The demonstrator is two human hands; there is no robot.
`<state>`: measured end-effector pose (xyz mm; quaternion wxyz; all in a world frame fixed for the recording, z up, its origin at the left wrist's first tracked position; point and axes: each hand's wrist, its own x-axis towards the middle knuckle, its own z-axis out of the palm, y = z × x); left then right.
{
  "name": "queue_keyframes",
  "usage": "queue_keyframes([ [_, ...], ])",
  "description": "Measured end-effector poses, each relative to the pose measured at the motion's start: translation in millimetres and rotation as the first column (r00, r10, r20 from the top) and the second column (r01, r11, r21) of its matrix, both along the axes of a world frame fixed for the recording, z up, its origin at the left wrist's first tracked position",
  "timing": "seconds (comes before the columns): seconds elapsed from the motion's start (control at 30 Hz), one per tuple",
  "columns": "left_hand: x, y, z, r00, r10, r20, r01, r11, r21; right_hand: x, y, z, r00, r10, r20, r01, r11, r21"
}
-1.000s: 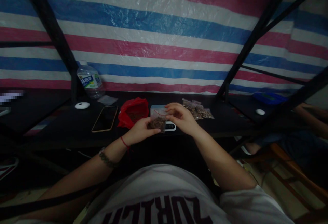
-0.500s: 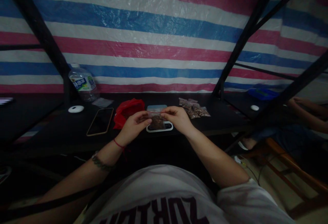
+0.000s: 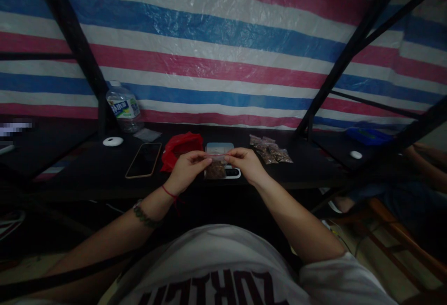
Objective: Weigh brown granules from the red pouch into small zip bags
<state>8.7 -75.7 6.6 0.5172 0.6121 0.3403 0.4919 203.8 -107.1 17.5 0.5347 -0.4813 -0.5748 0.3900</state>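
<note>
Between my hands hangs a small clear zip bag [image 3: 215,171] with brown bits in its lower part. My left hand [image 3: 186,167] pinches one end of its top strip, and my right hand [image 3: 247,164] pinches the other. Behind and under the bag is a small white digital scale [image 3: 233,172] with a dark display, partly covered by the bag and fingers. Left of the scale an open red plastic bag [image 3: 179,149] lies on the black table [image 3: 195,129]; what is in it is too dark to make out. Several filled zip bags [image 3: 271,149] are heaped to the right.
A phone [image 3: 143,160], a white oval object [image 3: 113,141], flat clear bags [image 3: 147,135] and a plastic bottle [image 3: 124,108] stand or lie on the left. Black frame posts [image 3: 314,105] rise in front of a striped sheet [image 3: 216,49]. Another person's arm [image 3: 429,165] is at far right.
The view has shifted slightly, so the table things appear a little further right. Both hands keep their pinch on the zip bag, whose top edge now looks straighter and more level.
</note>
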Motion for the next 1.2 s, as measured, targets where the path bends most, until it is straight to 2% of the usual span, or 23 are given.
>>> queue_keyframes([
  [0.13,1.0,0.3,-0.9,0.999,0.04,0.019,-0.039,0.998,-0.038,-1.1,-1.1,-0.3,1.0,0.0,-0.008,0.0,1.0,0.013],
  [0.33,1.5,3.3,-3.5,0.994,0.01,0.111,0.0,0.996,-0.093,-0.8,-0.4,0.7,0.999,-0.029,-0.041,0.029,0.999,0.021],
  [0.47,0.6,7.9,-5.1,0.998,0.051,0.046,-0.048,0.997,-0.06,0.0,1.8,-1.8,0.999,-0.032,-0.024,0.033,0.999,0.04],
  [0.63,-1.6,13.0,-6.4,0.99,0.09,-0.109,-0.082,0.993,0.082,1.9,5.5,-8.3,0.99,-0.09,0.108,0.075,0.988,0.138],
  [0.87,3.6,6.5,-10.7,0.999,0.039,0.006,-0.039,0.997,0.059,-1.9,2.7,-10.2,0.991,-0.041,0.128,0.017,0.983,0.182],
  [1.03,3.0,2.3,-9.0,0.998,0.013,-0.06,-0.007,0.994,0.113,-6.0,-0.8,-12.4,0.987,-0.054,0.148,0.018,0.972,0.233],
  [1.2,0.9,3.0,-9.6,0.995,0.032,-0.095,-0.02,0.992,0.125,-11.0,-4.0,-10.7,0.991,-0.025,0.133,-0.005,0.975,0.221],
])
